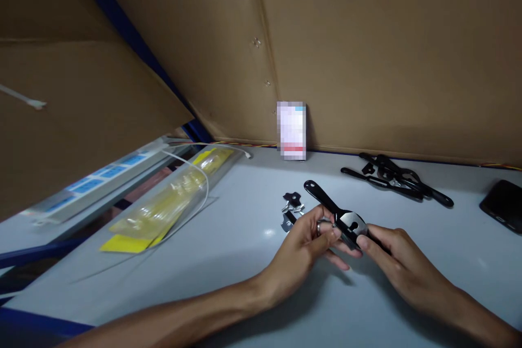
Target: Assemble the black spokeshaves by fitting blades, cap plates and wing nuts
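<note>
Between both hands, above the table, is a black spokeshave (322, 196) with a slim handle pointing up and left. A silver blade (353, 222) with a keyhole slot lies on its middle. My left hand (308, 236) pinches the tool's near side, thumb on top, and some lower fingers stretch out beneath it. My right hand (402, 261) grips the other handle, with its thumb at the blade's lower edge. Just behind my left hand lie dark cap irons (292, 198) and small silver screws (299, 208). My fingers hide part of the tool's underside.
Several black spokeshave bodies (397, 176) lie in a pile at the back right. A black phone-like object (503, 204) rests at the right edge. Leftward are a clear plastic bag (175, 196), a white cable (207, 179) and a power strip (106, 174). Cardboard (387, 54) walls the back.
</note>
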`<state>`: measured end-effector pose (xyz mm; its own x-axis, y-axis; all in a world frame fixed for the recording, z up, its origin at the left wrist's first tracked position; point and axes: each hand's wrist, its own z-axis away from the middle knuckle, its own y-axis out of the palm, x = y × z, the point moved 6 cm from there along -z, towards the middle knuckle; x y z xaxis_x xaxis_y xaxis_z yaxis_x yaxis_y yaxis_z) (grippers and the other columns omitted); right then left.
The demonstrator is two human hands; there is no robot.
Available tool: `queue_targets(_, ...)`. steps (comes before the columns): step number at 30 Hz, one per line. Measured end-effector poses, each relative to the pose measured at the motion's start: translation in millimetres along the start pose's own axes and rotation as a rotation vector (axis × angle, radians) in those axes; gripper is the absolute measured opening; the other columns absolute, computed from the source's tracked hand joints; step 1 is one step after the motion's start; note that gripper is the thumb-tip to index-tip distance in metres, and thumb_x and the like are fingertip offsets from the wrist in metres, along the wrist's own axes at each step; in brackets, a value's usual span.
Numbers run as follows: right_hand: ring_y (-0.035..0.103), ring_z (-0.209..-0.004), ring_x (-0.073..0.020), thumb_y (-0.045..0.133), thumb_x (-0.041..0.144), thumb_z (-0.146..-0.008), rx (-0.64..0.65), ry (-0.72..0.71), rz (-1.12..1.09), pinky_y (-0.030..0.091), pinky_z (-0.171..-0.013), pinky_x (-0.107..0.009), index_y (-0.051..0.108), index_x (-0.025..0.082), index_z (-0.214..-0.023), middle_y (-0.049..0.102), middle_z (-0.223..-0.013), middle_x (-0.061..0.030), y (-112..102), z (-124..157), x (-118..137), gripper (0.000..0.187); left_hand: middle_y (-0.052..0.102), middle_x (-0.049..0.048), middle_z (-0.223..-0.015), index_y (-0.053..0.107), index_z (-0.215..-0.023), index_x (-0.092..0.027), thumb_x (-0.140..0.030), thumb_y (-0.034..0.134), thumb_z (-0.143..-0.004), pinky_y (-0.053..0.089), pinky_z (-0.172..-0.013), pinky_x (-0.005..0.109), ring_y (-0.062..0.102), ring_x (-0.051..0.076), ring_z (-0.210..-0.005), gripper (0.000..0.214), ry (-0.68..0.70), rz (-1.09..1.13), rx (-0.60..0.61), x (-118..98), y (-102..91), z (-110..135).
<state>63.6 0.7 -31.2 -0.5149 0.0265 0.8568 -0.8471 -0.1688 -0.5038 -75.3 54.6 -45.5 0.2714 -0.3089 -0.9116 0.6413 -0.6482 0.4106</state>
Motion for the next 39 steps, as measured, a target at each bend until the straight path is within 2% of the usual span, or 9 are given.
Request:
queue_targets(8,0.031,-0.058,-0.0123,0.036,0.052,-0.103,0.012,-0.007,-0.051,0.027,-0.055,-0.029,0.045,0.022,-0.068,0.036,-0.063,0.0033,3,-1,2,0.047,0.072,0.0095,-0.083,0.042,-0.09,-0.019,-0.047,0.064,-0.097,0.062,-0.062,0.027,0.077,0.023,-0.082,0.036,-0.003,-0.119,0.032,7,1.9,3)
queue_targets(12,0.029,-0.052,-0.0113,0.035,0.05,-0.104,0.002,0.006,-0.038,0.025,-0.052,-0.029,0.044,0.022,-0.063,0.034,-0.056,0.0046,1,-1,0,0.05,0.073,0.0118,-0.09,0.043,-0.096,-0.018,-0.047,0.063,-0.097,0.062,-0.063,0.028,0.076,0.023,-0.085,0.035,-0.03,-0.11,0.083,9,4.5,4)
queue_targets(17,0.03,-0.052,-0.0109,0.033,0.052,-0.104,-0.033,0.013,-0.019,0.024,-0.052,-0.028,0.047,0.021,-0.063,0.034,-0.056,0.0049,-4,0,-2,0.054,0.069,0.0104,-0.095,0.044,-0.094,-0.019,-0.044,0.065,-0.095,0.062,-0.062,0.028,0.074,0.024,-0.092,0.033,-0.035,-0.132,0.123,1,8.7,3)
queue_targets(21,0.03,-0.052,-0.011,0.034,0.052,-0.104,-0.032,-0.033,0.04,0.023,-0.052,-0.029,0.059,0.02,-0.068,0.032,-0.055,0.0054,-1,2,1,0.055,0.068,0.0099,-0.089,0.052,-0.099,-0.015,-0.048,0.066,-0.092,0.061,-0.056,0.027,0.073,0.023,-0.082,0.036,-0.041,-0.185,0.079,-4,8.2,0)
queue_targets(26,0.029,-0.051,-0.0109,0.035,0.052,-0.104,0.003,-0.014,0.069,0.023,-0.051,-0.029,0.063,0.02,-0.072,0.031,-0.053,0.0058,7,4,1,0.053,0.069,0.011,-0.078,0.058,-0.083,-0.012,-0.045,0.067,-0.09,0.057,-0.051,0.024,0.072,0.019,-0.067,0.035,-0.104,-0.217,0.049,-3,6.5,-3)
queue_targets(30,0.029,-0.05,-0.0101,0.042,0.047,-0.101,0.068,0.027,0.058,0.023,-0.049,-0.028,0.06,0.02,-0.069,0.036,-0.054,0.0055,9,5,2,0.045,0.066,0.0084,-0.069,0.06,-0.078,-0.011,-0.042,0.071,-0.085,0.054,-0.047,0.022,0.071,0.018,-0.061,0.033,-0.152,-0.194,0.028,1,5.2,-1)
queue_targets(34,0.036,-0.052,-0.0101,0.053,0.039,-0.094,0.082,0.094,-0.059,0.027,-0.048,-0.027,0.049,0.021,-0.066,0.044,-0.058,0.004,3,4,0,0.034,0.067,0.0083,-0.068,0.061,-0.079,-0.01,-0.038,0.074,-0.081,0.055,-0.049,0.022,0.07,0.017,-0.059,0.031,-0.201,-0.199,0.071,6,8.3,1)
queue_targets(39,0.041,-0.053,-0.0096,0.055,0.034,-0.092,0.134,0.063,-0.085,0.03,-0.049,-0.026,0.046,0.021,-0.067,0.053,-0.061,0.0022,3,3,2,0.029,0.069,0.0092,-0.073,0.063,-0.083,-0.009,-0.038,0.073,-0.083,0.057,-0.051,0.022,0.071,0.017,-0.061,0.03,-0.187,-0.182,0.098,6,10.7,2)
